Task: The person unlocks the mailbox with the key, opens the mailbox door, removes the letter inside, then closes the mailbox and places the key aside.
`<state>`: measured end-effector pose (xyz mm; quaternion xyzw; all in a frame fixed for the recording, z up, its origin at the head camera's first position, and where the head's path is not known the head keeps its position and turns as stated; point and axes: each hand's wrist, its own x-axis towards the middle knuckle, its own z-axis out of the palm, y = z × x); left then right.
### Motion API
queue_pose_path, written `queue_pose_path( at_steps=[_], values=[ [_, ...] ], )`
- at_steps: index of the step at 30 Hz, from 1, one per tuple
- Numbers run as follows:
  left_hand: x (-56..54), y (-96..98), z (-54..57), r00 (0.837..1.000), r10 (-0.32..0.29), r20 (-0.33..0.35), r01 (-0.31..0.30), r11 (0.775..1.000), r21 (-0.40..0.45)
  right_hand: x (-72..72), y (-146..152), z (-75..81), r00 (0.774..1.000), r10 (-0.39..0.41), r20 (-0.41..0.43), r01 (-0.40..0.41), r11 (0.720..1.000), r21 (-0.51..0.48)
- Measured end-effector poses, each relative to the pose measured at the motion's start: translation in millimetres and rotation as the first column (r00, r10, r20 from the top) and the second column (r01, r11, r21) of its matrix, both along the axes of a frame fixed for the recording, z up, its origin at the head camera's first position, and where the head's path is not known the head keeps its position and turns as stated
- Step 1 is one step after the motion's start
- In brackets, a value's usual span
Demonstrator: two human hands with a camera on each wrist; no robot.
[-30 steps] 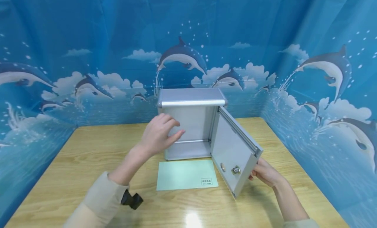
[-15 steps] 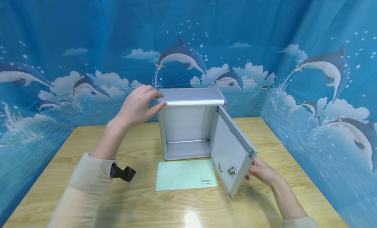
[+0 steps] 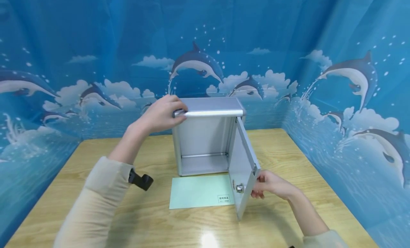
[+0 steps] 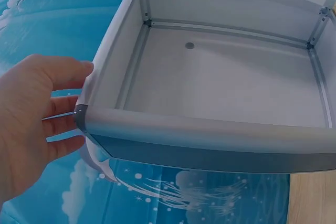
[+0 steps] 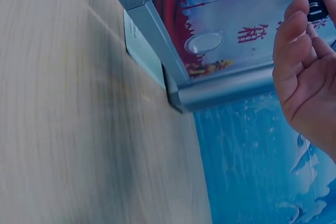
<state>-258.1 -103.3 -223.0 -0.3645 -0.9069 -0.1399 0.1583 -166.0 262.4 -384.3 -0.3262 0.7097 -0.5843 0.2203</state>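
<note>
Head: left hand (image 3: 161, 114) grips the metal box (image 3: 208, 106) on the desk (image 3: 179, 226); its door (image 3: 242, 168) partly covers a green envelope (image 3: 198, 192). Left wrist: box's right side cropped. Right wrist: right hand (image 5: 312, 72), cut off, pinches a black-headed key (image 5: 316, 9).

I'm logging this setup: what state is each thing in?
Metal box, upright, open
Door, partly open
Lock, unfastened
Black key grip, pinched beside the lock
Green paper, flat on the table
Left hand, gripping the box's upper corner
Right hand, pinching the key grip
Blue curtain, hanging
</note>
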Motion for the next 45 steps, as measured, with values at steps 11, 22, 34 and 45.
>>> queue_pose_path(
  at_steps=[11,22,34,45],
  values=[
    [0.6,2.0,-5.7,1.0,0.006,-0.017,-0.005,0.999,0.042,-3.2,-29,8.3,0.996,0.084,-0.026,-0.083,0.995,0.063],
    [0.2,3.8,-6.7,0.999,0.016,-0.028,-0.014,0.999,0.046,-9.0,-58,11.0,0.997,0.073,-0.026,-0.067,0.979,0.191],
    [-0.5,2.6,-10.1,0.998,0.003,-0.057,0.0,0.998,0.058,-9.1,-89,10.8,1.0,0.004,-0.017,0.001,0.968,0.249],
    [1.1,1.9,-10.7,0.998,0.005,-0.061,0.0,0.998,0.071,-13.9,-115,11.8,0.997,-0.083,0.009,0.078,0.965,0.249]
  ],
)
